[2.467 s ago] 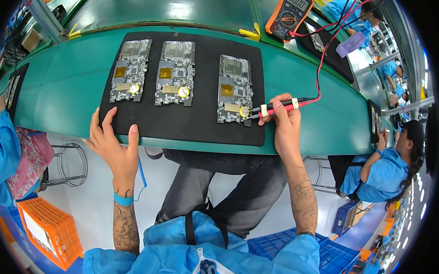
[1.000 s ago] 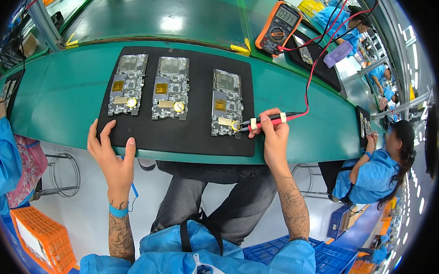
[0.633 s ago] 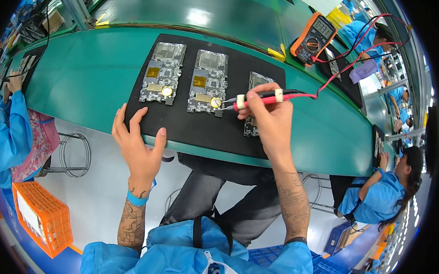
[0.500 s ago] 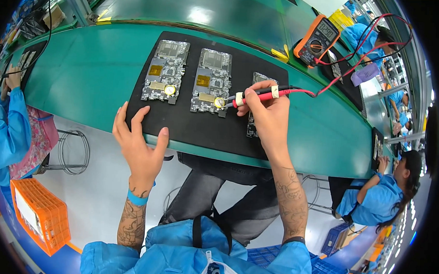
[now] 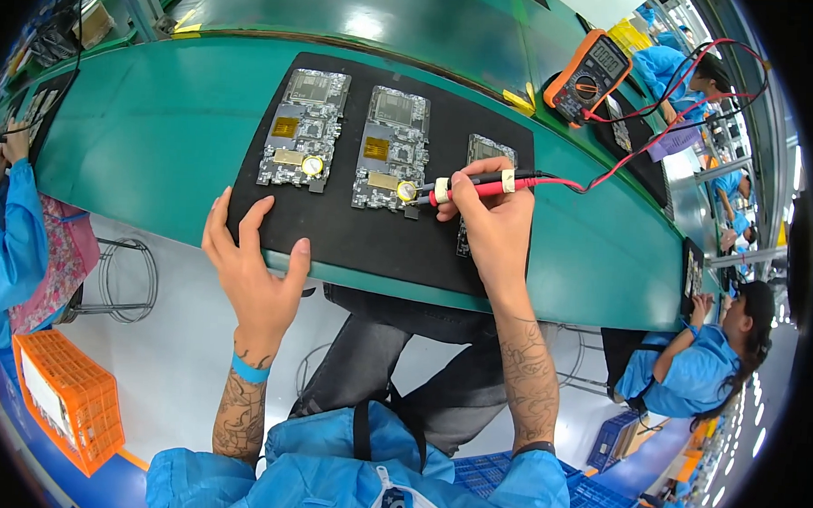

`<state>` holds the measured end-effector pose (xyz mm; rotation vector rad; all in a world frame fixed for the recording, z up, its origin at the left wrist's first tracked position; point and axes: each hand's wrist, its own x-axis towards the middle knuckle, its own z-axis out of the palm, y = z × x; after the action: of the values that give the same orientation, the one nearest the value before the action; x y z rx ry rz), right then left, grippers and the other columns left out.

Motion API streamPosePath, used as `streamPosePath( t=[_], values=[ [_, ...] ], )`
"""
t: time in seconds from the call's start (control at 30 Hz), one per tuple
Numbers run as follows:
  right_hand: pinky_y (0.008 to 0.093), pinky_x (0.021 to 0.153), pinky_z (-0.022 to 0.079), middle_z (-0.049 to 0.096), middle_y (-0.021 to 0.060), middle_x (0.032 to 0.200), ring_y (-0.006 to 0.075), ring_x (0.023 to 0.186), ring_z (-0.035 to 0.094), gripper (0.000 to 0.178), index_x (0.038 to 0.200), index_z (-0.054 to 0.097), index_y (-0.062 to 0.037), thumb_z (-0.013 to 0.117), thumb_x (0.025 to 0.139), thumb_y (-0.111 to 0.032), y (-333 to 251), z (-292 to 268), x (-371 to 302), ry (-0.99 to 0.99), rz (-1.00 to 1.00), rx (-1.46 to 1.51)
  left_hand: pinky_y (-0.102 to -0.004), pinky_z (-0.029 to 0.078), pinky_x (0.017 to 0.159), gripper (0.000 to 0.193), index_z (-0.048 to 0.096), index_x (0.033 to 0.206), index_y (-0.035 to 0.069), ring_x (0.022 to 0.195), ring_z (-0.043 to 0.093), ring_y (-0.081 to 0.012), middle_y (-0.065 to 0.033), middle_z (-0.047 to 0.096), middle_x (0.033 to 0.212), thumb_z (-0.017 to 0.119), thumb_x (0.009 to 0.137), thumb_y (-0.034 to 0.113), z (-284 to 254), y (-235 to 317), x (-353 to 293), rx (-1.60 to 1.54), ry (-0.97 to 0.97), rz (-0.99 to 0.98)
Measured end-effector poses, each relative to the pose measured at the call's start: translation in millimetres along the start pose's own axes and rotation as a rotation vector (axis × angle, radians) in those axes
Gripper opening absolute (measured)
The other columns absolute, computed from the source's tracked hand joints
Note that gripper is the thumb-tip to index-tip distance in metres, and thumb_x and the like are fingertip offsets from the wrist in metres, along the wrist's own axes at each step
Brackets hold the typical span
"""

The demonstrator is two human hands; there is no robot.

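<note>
Probing, by the look of it, at a round silver coin cell with a yellow rim (image 5: 407, 191), near the lower right corner of the middle grey rectangular circuit board (image 5: 393, 139). Probably midway through one reading there; impossible to tell, for want of any visible mark, whether done with or still waiting on the matching left board (image 5: 305, 125) and right board (image 5: 492, 149). Counting three boards in all, set in a row on one black rectangular mat (image 5: 344, 238); two coin cells and two amber tape patches in sight, with much of the right board hidden behind the right hand (image 5: 493, 217). Closed firmly in that grip: one slim black plastic probe (image 5: 486, 177) and one slim red plastic probe (image 5: 488, 189), joined by two cream bands (image 5: 508, 180), tips at the cell's right edge, too fine to confirm as touching. Spread wide and holding nothing at the left hand (image 5: 260, 280), fingers at the mat's near left edge. Farther out, one orange-and-black boxy multimeter (image 5: 588, 78) with digits showing, near the far edge of the smooth green worktop (image 5: 151, 129).
</note>
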<state>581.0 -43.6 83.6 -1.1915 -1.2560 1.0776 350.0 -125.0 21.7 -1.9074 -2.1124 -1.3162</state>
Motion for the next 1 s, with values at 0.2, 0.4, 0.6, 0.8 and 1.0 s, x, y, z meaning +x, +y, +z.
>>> streamPosePath(
  t=[0.2, 0.4, 0.6, 0.8, 1.0],
  values=[
    [0.0258, 0.059, 0.057, 0.069, 0.0125, 0.080, 0.0132, 0.069, 0.068, 0.014, 0.097, 0.057, 0.0037, 0.065, 0.090, -0.005, 0.2, 0.3, 0.2, -0.013, 0.017, 0.047, -0.0481, 0.032, 0.107, 0.048, 0.057, 0.128, 0.009, 0.134, 0.030, -0.0375, -0.0174, 0.033, 0.150, 0.068, 0.083, 0.022, 0.4, 1.5, -1.4, -0.029, -0.015, -0.035],
    [0.0274, 0.058, 0.058, 0.069, 0.0144, 0.079, 0.0153, 0.066, 0.068, 0.010, 0.094, 0.057, 0.0037, 0.063, 0.091, -0.004, -1.5, 2.3, 1.9, -0.014, 0.003, -0.003, -0.0500, 0.032, 0.107, 0.049, 0.058, 0.128, 0.009, 0.134, 0.029, -0.0390, -0.0182, 0.033, 0.150, 0.070, 0.082, 0.021, -0.8, 1.9, -1.1, -0.065, -0.022, -0.048],
    [0.0244, 0.057, 0.056, 0.067, 0.0114, 0.073, 0.0122, 0.063, 0.067, 0.014, 0.094, 0.056, 0.0049, 0.065, 0.090, -0.005, -1.7, 2.5, -0.4, 0.000, 0.020, -0.042, -0.0486, 0.031, 0.109, 0.047, 0.058, 0.128, 0.009, 0.134, 0.031, -0.0371, -0.0170, 0.034, 0.150, 0.068, 0.083, 0.020, 0.5, 2.6, -1.4, -0.042, -0.011, -0.033],
    [0.0237, 0.056, 0.054, 0.068, 0.0117, 0.072, 0.0123, 0.062, 0.067, 0.015, 0.093, 0.056, 0.0049, 0.065, 0.090, -0.007, 0.5, 3.4, -1.7, -0.001, -0.003, -0.039, -0.0495, 0.030, 0.108, 0.048, 0.058, 0.128, 0.009, 0.134, 0.031, -0.0372, -0.0172, 0.034, 0.150, 0.067, 0.083, 0.022, -0.4, 2.5, -1.2, -0.038, -0.010, -0.035],
    [0.0234, 0.056, 0.054, 0.068, 0.0120, 0.072, 0.0123, 0.061, 0.066, 0.016, 0.093, 0.056, 0.0045, 0.065, 0.090, -0.008, 1.6, 4.3, -1.8, 0.013, -0.020, -0.040, -0.0492, 0.030, 0.109, 0.047, 0.058, 0.128, 0.009, 0.134, 0.031, -0.0371, -0.0173, 0.035, 0.150, 0.068, 0.083, 0.021, -1.2, 2.6, -1.2, -0.040, -0.006, -0.029]
  ],
)
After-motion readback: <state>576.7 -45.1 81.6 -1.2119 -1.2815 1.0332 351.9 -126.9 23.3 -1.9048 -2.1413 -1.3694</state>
